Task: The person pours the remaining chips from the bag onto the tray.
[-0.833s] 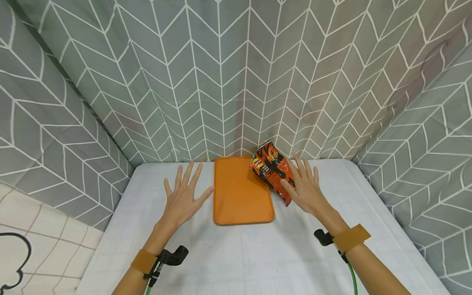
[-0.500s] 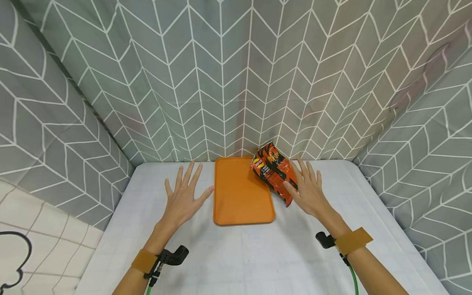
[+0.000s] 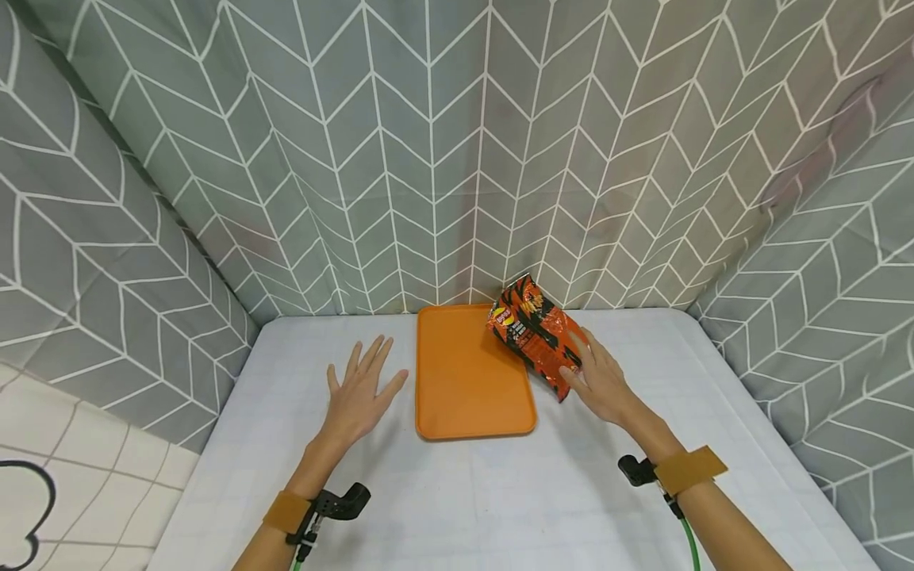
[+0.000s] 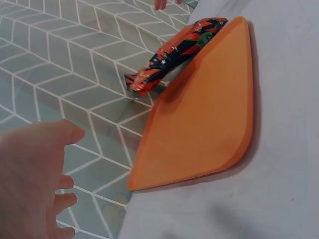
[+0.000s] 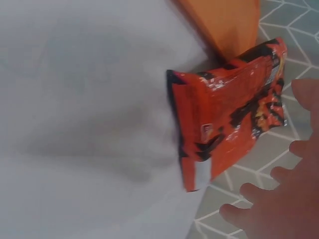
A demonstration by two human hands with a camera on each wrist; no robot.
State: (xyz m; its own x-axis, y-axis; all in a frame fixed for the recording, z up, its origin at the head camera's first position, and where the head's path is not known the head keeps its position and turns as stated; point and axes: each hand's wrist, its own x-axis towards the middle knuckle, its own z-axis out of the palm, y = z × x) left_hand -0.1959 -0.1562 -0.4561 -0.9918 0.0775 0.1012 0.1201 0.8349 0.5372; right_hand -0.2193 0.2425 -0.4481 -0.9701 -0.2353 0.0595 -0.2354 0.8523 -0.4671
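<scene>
An orange and black chip bag point(image 3: 537, 331) lies at a slant, its left part over the right edge of an orange tray point(image 3: 467, 404). My right hand point(image 3: 602, 382) hovers at the bag's lower right side with its fingers spread. In the right wrist view a gap shows between that hand point(image 5: 289, 194) and the bag point(image 5: 224, 119). My left hand point(image 3: 357, 396) is held over the table left of the tray, fingers apart and holding nothing. The left wrist view shows its thumb point(image 4: 67, 133) apart from the tray point(image 4: 199, 119).
A white cloth covers the table point(image 3: 471, 507). Grey curtains point(image 3: 457, 159) with a white chevron pattern hang behind and at both sides. Each wrist wears a strap with a small black camera point(image 3: 343, 501) and a green cable.
My left hand has drawn back slightly toward me. The right hand has shifted a little right and back, with its fingertips lower on the bag's side. The bag has hardly moved.
</scene>
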